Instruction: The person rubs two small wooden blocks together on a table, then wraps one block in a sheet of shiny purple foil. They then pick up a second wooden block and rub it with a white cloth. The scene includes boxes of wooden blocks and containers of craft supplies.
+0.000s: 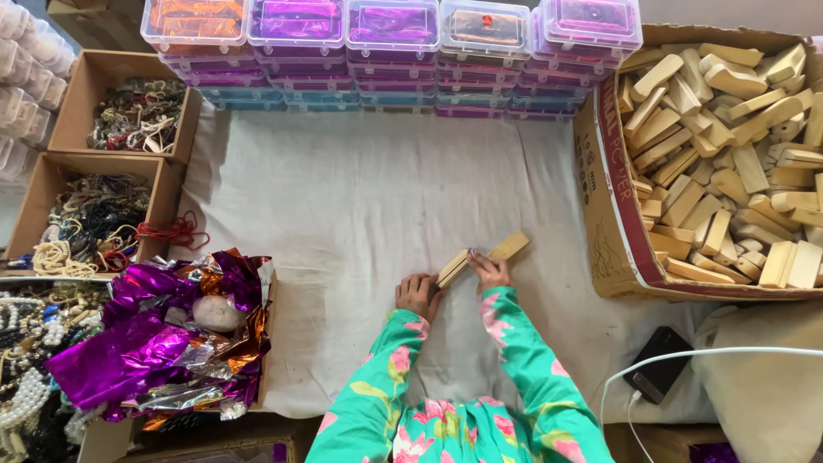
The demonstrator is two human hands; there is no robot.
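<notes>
On the white cloth lie two pale wooden blocks end to end in a slanted line. My left hand grips the nearer wooden block at its lower end. My right hand rests with its fingers on the joint between that piece and the farther wooden block. Both arms wear green sleeves with pink flowers.
A big cardboard box heaped with wooden blocks stands at the right. Stacked clear plastic cases line the back. Boxes of beads and cords and a box of purple foil sheets sit at the left. A black phone with white cable lies at lower right.
</notes>
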